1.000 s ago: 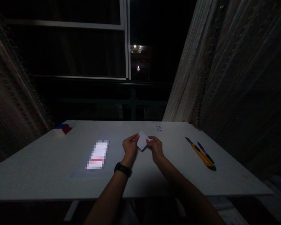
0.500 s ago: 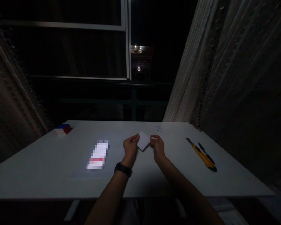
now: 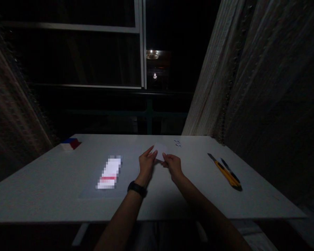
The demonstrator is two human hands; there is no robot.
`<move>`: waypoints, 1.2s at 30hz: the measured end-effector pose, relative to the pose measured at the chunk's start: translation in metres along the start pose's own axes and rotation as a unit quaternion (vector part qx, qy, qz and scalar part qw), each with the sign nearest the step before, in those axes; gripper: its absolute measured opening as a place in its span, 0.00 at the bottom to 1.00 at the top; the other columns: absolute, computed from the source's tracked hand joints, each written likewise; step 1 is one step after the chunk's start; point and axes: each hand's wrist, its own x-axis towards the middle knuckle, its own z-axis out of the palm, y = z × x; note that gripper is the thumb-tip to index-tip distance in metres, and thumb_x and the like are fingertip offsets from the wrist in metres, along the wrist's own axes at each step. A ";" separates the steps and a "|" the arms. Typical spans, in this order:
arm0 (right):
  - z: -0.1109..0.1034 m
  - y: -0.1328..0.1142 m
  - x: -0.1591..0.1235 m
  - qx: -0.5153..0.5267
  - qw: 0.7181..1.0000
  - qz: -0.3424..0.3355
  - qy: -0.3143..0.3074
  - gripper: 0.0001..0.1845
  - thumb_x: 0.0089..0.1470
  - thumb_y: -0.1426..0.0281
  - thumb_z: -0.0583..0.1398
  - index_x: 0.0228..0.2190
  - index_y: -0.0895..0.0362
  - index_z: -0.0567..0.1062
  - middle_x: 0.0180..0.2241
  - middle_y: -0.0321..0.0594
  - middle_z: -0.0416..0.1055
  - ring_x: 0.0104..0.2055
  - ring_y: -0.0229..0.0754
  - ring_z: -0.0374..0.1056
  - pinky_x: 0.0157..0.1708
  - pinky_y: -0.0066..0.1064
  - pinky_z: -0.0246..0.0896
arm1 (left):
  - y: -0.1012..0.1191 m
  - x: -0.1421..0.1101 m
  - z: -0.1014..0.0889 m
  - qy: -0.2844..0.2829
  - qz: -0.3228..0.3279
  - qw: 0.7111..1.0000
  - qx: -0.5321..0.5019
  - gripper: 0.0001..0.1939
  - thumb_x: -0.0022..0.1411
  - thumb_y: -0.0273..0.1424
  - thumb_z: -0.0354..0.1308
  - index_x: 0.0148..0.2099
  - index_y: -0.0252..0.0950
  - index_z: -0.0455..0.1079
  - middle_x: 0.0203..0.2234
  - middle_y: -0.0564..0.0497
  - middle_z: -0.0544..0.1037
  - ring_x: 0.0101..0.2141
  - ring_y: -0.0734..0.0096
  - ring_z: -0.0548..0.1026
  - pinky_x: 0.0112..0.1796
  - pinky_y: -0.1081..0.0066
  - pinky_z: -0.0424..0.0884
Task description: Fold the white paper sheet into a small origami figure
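A small white piece of paper (image 3: 160, 150) is held up over the middle of the table, between my two hands. My left hand (image 3: 147, 163), with a dark band on its wrist, pinches the paper's left side between thumb and fingers. On the other side, my right hand (image 3: 174, 165) grips the lower right edge, its thumb on the near face. The fingers behind the paper are partly hidden. Dim light hides any creases or marks on it.
On the white table (image 3: 193, 198) lie a yellow box cutter (image 3: 227, 174) and a dark pen (image 3: 229, 168) at the right. A bright blurred phone-like screen (image 3: 110, 172) rests on a pale sheet (image 3: 87, 193) at the left. A coloured cube (image 3: 70, 144) and small dark-marked scraps (image 3: 177, 143) sit farther back.
The paper has turned from a diamond pose to a more upright one. My right hand has shifted slightly left and down, from its right corner to its lower right edge.
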 end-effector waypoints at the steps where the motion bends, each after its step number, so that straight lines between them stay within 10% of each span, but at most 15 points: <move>1: -0.002 -0.001 0.003 0.003 1.000 -0.006 0.017 0.19 0.34 0.55 0.64 0.18 0.59 0.71 0.14 0.35 0.68 0.17 0.35 0.64 0.18 0.26 0.56 | 0.000 -0.001 0.001 -0.018 -0.020 1.000 -0.009 0.28 0.45 0.35 0.65 0.48 0.28 0.68 0.32 0.43 0.77 0.29 0.69 0.76 0.32 0.71 0.71; 16: -0.020 -0.002 0.023 -0.045 0.997 -0.058 0.032 0.18 0.29 0.58 0.67 0.17 0.60 0.72 0.14 0.36 0.69 0.15 0.38 0.65 0.17 0.27 0.58 | -0.003 -0.003 0.004 -0.047 -0.103 0.993 -0.024 0.16 0.42 0.24 0.66 0.36 0.25 0.69 0.29 0.40 0.76 0.26 0.68 0.76 0.33 0.69 0.73; 22: -0.035 -0.014 0.022 -0.147 0.979 -0.036 -0.135 0.16 0.31 0.60 0.66 0.16 0.61 0.72 0.11 0.36 0.67 0.14 0.36 0.62 0.15 0.25 0.52 | 0.008 -0.002 -0.002 -0.045 -0.078 0.996 0.007 0.30 0.36 0.26 0.69 0.45 0.28 0.69 0.29 0.42 0.78 0.26 0.69 0.75 0.30 0.70 0.72; 27: -0.041 -0.025 0.016 -0.196 0.947 0.030 -0.254 0.15 0.29 0.62 0.67 0.15 0.61 0.71 0.11 0.35 0.67 0.14 0.36 0.62 0.15 0.25 0.51 | 0.008 -0.002 -0.005 -0.087 -0.066 0.990 0.085 0.21 0.35 0.31 0.69 0.36 0.28 0.74 0.25 0.43 0.78 0.24 0.69 0.74 0.26 0.72 0.68; 36: -0.046 -0.026 0.021 -0.202 0.951 -0.034 -0.233 0.17 0.38 0.58 0.64 0.20 0.61 0.72 0.16 0.37 0.69 0.19 0.36 0.64 0.21 0.28 0.56 | 0.000 0.001 -0.004 -0.034 -0.056 0.993 0.097 0.14 0.34 0.34 0.69 0.25 0.29 0.74 0.20 0.47 0.76 0.21 0.72 0.71 0.24 0.73 0.65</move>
